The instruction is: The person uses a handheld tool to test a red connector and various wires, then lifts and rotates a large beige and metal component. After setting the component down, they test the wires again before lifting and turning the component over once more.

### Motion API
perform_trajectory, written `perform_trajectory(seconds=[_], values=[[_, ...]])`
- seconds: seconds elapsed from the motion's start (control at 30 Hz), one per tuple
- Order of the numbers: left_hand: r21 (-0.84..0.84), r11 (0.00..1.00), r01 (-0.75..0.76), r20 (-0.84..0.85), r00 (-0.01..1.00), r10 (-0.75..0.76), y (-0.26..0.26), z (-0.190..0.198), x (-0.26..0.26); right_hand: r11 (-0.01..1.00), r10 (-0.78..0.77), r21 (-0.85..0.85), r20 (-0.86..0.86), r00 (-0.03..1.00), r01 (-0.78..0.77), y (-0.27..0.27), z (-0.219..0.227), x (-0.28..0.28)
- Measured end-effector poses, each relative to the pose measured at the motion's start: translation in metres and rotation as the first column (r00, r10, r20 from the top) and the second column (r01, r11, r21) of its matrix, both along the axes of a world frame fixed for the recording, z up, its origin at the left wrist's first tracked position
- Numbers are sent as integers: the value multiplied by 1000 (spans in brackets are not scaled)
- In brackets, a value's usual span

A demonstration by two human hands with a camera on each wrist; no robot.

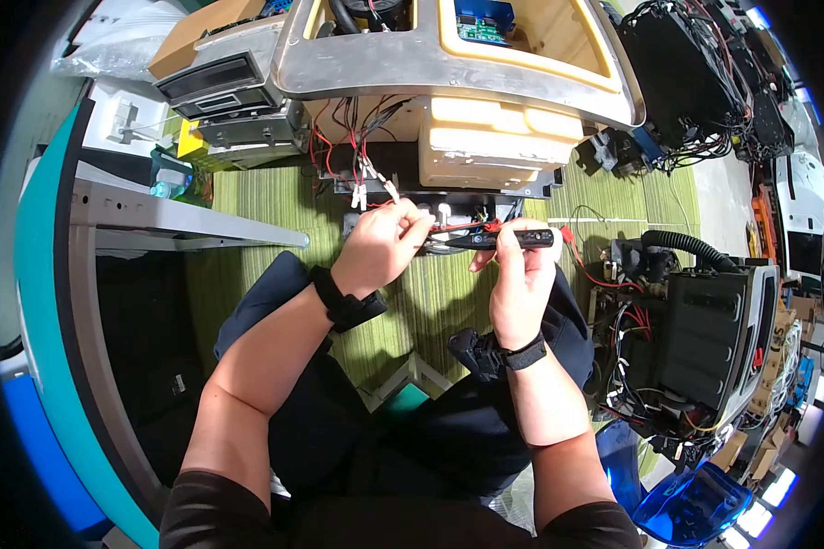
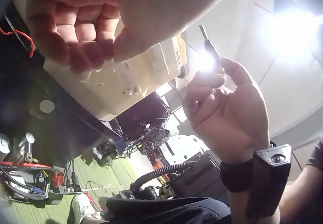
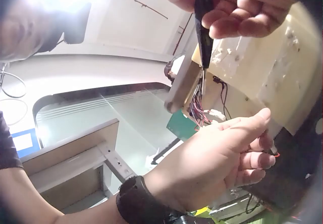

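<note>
My right hand (image 1: 525,279) grips a black pen-shaped tool (image 1: 533,239) with small buttons on its side and a thin metal tip. In the right wrist view, the tool's dark tapered body (image 3: 203,44) ends in a slender shaft. My left hand (image 1: 384,242) is close to the tip, with its fingers loosely curled. In the left wrist view, nothing shows inside the curled fingers (image 2: 86,32). Just beyond my left hand hang wires with white connectors (image 1: 362,195). Red wires (image 1: 476,226) run behind the tool.
A metal-topped housing (image 1: 366,69) with a cream moulded block (image 1: 494,142) stands ahead. A grey metal frame (image 1: 183,220) lies to the left. On the right are a dark grey unit (image 1: 719,329) with a ribbed hose (image 1: 691,245) and loose wiring. Green carpet (image 1: 394,320) covers the floor.
</note>
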State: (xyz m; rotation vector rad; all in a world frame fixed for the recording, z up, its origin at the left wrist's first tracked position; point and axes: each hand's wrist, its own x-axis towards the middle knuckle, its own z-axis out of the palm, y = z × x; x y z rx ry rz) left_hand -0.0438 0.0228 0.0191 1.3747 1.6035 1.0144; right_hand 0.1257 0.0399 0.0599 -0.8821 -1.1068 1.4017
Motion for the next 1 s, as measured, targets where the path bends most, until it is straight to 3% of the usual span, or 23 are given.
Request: perform_trajectory(seconds=[0.03, 0.17, 0.27, 0.33, 0.47, 0.53, 0.63, 1.0], values=[[101, 995, -14, -24, 1000, 16, 0, 0, 1, 1000, -2, 1, 2, 1000, 2, 0, 0, -1], [57, 998, 5, 14, 1000, -6, -3, -1, -5, 1000, 2, -7, 19, 1000, -1, -1, 1, -3], [70, 997, 43, -84, 996, -37, -5, -8, -8, 1000, 10, -22, 22, 1000, -10, -2, 0, -4], [166, 986, -4, 4, 1000, 4, -6, -15, -7, 999, 23, -27, 34, 999, -22, -2, -2, -5], [103, 994, -36, 83, 996, 28, -7, -13, -10, 999, 33, -38, 31, 999, -32, -4, -4, -7], [157, 987, 40, -79, 996, -28, -7, -7, -13, 998, 39, -57, 23, 999, -37, -3, -6, -8], [76, 993, 94, -145, 986, -82, -8, -5, -17, 999, 35, -40, 39, 999, -33, -3, -6, -9], [14, 1000, -5, -180, 984, 8, -10, -6, -19, 1000, 17, -12, 47, 999, -17, -4, -2, -15]])
